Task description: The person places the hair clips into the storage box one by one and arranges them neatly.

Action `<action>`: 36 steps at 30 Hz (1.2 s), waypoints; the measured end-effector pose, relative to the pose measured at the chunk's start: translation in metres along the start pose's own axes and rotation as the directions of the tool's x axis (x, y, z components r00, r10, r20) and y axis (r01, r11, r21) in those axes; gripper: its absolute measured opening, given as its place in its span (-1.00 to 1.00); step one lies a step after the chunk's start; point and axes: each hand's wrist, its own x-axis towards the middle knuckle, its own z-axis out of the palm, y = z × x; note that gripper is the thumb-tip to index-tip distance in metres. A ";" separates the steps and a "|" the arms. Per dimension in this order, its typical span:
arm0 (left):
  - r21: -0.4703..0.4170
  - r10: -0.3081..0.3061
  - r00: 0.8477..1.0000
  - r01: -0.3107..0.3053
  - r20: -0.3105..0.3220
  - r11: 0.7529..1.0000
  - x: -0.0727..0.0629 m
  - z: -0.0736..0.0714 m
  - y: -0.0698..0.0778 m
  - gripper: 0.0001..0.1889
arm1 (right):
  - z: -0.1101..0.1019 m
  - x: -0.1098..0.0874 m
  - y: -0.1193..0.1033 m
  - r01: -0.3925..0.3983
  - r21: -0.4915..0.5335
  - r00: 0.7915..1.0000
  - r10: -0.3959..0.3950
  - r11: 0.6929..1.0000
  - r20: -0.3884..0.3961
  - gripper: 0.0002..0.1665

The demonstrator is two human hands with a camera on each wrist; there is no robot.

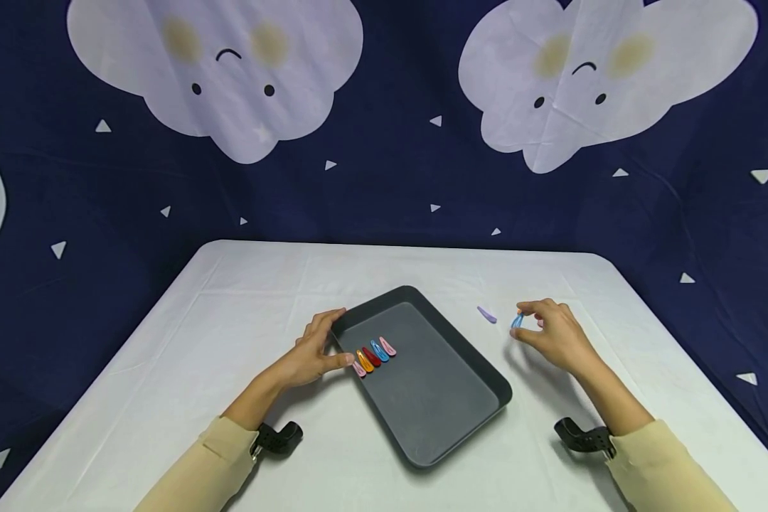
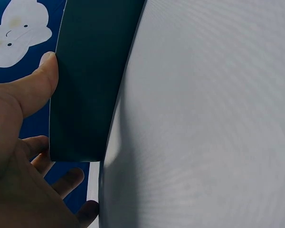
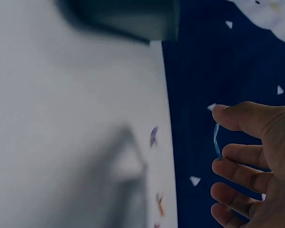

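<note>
My right hand pinches a blue snap hair clip between thumb and fingertips, above the table right of a dark grey baking tray. In the right wrist view, this clip stands edge-on between the thumb and two fingertips. My left hand holds the tray's left corner, thumb on one side and fingers round the other. Several hair clips lie in a slanted row inside the tray along its left side: pink, blue, red, orange and another pink by the left thumb.
A purple hair clip lies on the white table between tray and right hand. An orange clip and a pink one are partly hidden by the right hand in the head view. A dark blue cloud-print cloth hangs behind.
</note>
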 end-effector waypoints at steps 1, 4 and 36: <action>-0.002 0.000 1.000 0.000 0.001 1.000 0.000 0.000 0.000 -0.10 | -0.001 0.001 -0.003 0.010 0.007 1.000 -0.010 1.000 0.001 -0.45; -0.002 0.000 1.000 0.000 -0.001 1.000 -0.001 0.000 0.001 -0.11 | -0.003 0.005 -0.013 0.022 0.029 1.000 -0.022 0.999 0.016 -0.42; 0.005 -0.005 1.000 0.005 0.004 1.000 0.000 0.000 0.000 -0.11 | 0.021 0.047 -0.094 0.294 0.174 0.936 -0.320 0.940 0.145 -0.41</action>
